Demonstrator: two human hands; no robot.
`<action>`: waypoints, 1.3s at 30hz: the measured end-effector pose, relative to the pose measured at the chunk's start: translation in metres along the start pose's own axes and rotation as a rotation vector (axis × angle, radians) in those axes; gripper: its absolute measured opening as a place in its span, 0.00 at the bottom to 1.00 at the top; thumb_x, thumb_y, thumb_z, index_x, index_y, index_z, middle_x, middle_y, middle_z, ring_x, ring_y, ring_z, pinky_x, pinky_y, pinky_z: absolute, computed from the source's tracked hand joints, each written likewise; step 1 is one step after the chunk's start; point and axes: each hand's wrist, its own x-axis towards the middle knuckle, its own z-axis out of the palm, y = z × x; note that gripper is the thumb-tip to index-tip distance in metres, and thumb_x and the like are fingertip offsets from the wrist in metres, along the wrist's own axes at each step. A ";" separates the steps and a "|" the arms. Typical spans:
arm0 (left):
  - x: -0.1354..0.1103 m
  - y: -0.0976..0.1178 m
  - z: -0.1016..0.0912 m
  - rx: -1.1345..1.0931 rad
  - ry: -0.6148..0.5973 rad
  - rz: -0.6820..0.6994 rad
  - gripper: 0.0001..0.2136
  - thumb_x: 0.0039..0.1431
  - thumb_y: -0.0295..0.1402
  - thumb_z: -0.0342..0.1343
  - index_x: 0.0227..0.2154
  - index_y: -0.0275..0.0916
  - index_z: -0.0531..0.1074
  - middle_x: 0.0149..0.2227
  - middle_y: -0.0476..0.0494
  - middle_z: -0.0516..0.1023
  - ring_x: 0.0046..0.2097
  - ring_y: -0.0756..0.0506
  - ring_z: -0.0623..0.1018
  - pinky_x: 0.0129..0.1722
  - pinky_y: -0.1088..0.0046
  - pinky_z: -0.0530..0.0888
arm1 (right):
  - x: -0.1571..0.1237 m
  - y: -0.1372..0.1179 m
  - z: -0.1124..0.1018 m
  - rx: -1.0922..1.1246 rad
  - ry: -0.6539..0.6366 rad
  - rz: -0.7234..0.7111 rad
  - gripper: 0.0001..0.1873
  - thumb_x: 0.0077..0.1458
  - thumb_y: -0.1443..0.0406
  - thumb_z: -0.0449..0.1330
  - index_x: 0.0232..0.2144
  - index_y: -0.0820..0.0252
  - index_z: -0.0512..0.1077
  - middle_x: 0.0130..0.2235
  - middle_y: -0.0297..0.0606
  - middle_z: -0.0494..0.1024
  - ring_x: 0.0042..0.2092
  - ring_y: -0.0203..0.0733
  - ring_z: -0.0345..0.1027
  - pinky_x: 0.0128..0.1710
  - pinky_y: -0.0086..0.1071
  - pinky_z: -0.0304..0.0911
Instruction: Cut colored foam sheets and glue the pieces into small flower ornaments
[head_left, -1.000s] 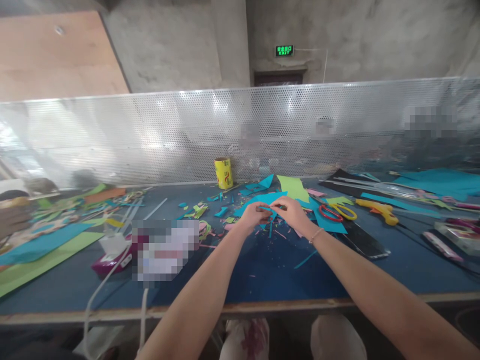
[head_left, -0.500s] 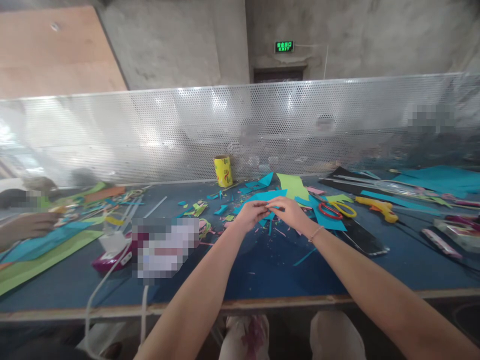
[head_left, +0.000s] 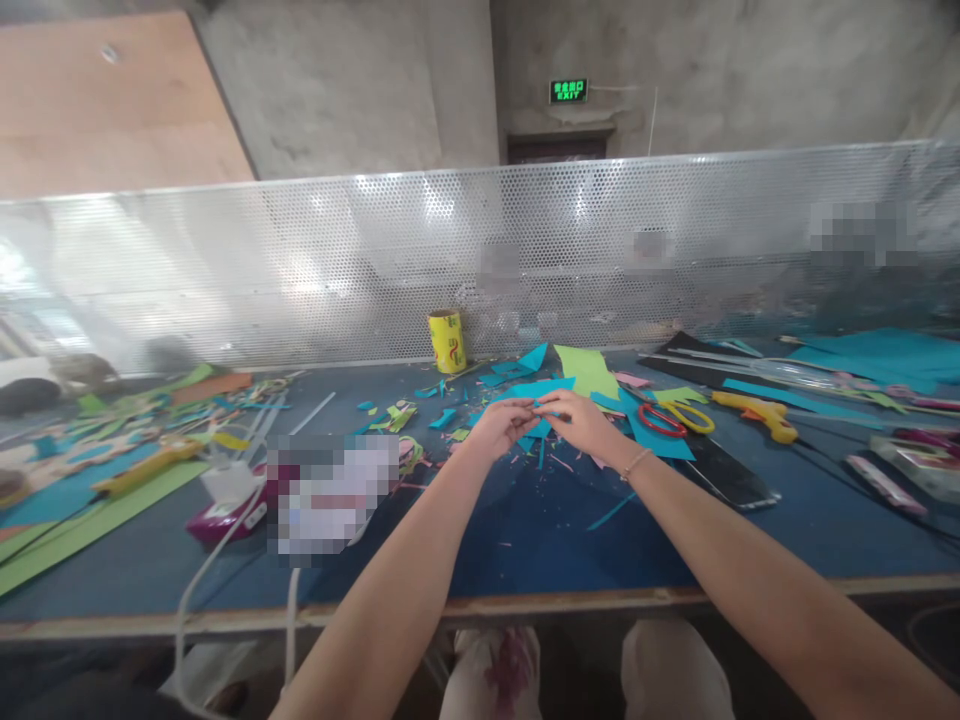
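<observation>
Both my hands meet over the middle of the blue table. My left hand and my right hand pinch a small strip of teal paper between their fingertips, just above the tabletop. Under and behind them lie sheets of teal paper and many small paper scraps. Scissors with red and yellow handles rest just to the right of my right hand.
A yellow can stands by the perforated metal screen. A yellow glue gun and a black phone lie at the right. A lime sheet sits behind my hands. Green and teal sheets, a white cable and another glue gun fill the left.
My hands stay in place, fingers working slightly on the strip. At the far left, another person's hand has pulled out of view, leaving a yellow glue gun on the table.
</observation>
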 end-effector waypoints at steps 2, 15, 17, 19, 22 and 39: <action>0.000 0.000 0.000 -0.002 0.001 0.001 0.12 0.41 0.13 0.51 0.29 0.31 0.70 0.25 0.44 0.74 0.30 0.51 0.75 0.35 0.77 0.73 | 0.000 0.002 0.001 0.000 0.005 0.003 0.13 0.51 0.69 0.51 0.36 0.55 0.73 0.42 0.40 0.70 0.39 0.38 0.66 0.36 0.34 0.65; 0.002 0.000 -0.001 -0.040 -0.008 0.007 0.07 0.44 0.16 0.53 0.27 0.31 0.70 0.24 0.44 0.74 0.29 0.51 0.75 0.35 0.76 0.73 | 0.001 -0.003 -0.002 0.046 0.006 -0.042 0.12 0.50 0.71 0.52 0.34 0.55 0.73 0.40 0.37 0.73 0.41 0.37 0.66 0.40 0.35 0.64; 0.001 0.001 -0.001 -0.034 -0.022 0.005 0.07 0.44 0.16 0.53 0.28 0.30 0.70 0.26 0.43 0.75 0.30 0.51 0.75 0.35 0.77 0.73 | 0.001 -0.001 -0.002 0.058 0.021 -0.036 0.12 0.50 0.71 0.52 0.33 0.55 0.73 0.39 0.37 0.73 0.41 0.37 0.66 0.41 0.35 0.63; 0.000 0.001 -0.001 -0.033 -0.030 -0.001 0.07 0.45 0.16 0.53 0.28 0.30 0.70 0.26 0.42 0.75 0.30 0.51 0.75 0.35 0.78 0.73 | 0.001 0.001 -0.002 0.065 0.032 -0.025 0.12 0.50 0.71 0.52 0.33 0.55 0.73 0.38 0.37 0.74 0.41 0.37 0.66 0.41 0.35 0.63; -0.001 0.002 0.000 -0.037 -0.035 -0.005 0.07 0.44 0.16 0.53 0.28 0.30 0.70 0.27 0.43 0.75 0.30 0.52 0.75 0.35 0.78 0.73 | 0.002 0.003 -0.002 0.064 0.047 -0.031 0.12 0.49 0.70 0.52 0.34 0.55 0.73 0.38 0.37 0.74 0.40 0.37 0.66 0.40 0.35 0.63; -0.001 0.000 0.001 -0.004 -0.045 0.041 0.14 0.41 0.12 0.53 0.31 0.32 0.67 0.24 0.46 0.74 0.29 0.53 0.75 0.37 0.76 0.71 | 0.006 0.002 -0.013 0.080 0.021 0.063 0.13 0.50 0.68 0.51 0.37 0.56 0.71 0.40 0.38 0.72 0.37 0.35 0.66 0.37 0.30 0.63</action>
